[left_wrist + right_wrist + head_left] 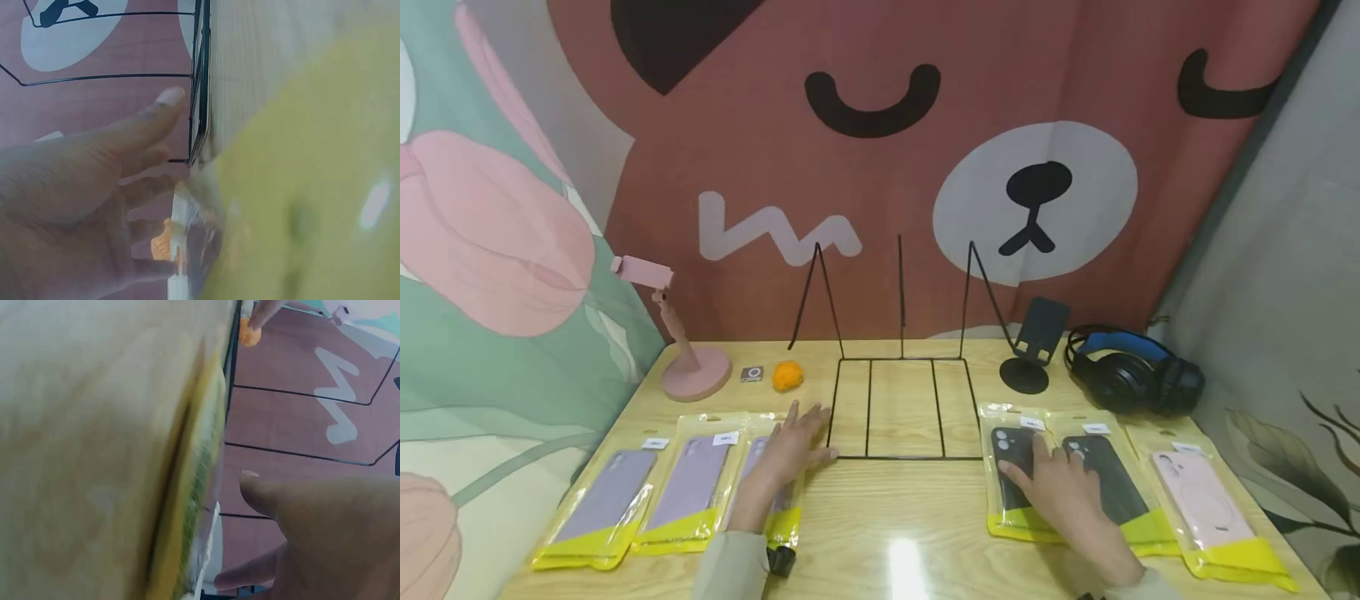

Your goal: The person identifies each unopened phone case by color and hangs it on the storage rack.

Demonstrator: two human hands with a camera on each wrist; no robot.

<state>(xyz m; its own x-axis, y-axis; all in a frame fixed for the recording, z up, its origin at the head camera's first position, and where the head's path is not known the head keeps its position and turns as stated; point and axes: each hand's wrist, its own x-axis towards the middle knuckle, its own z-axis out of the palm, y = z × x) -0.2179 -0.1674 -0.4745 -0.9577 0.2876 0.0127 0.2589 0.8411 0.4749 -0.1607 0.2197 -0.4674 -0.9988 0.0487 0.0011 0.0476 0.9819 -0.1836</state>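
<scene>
My left hand [786, 450] lies over the rightmost of three bagged purple phone cases [756, 454], fingers spread, fingertips by the left side of a black wire rack [910, 458]. In the left wrist view its thumb and fingers extend beside the yellow bag [300, 187]. Across the table, my right hand [1063, 492] reaches over two bagged black phone cases [1013, 492], thumb and fingers apart over the left one. The right wrist view has that thumb [259, 490] above the bag's edge [200, 462]. Both hands have their fingers loosely extended.
Two more bagged purple cases [692, 475] lie at left, a bagged pink case [1206, 500] at right. Along the back stand a pink phone stand [696, 372], small card [752, 374], orange ball-like object [787, 376], black phone stand [1025, 376] and headphones [1120, 379].
</scene>
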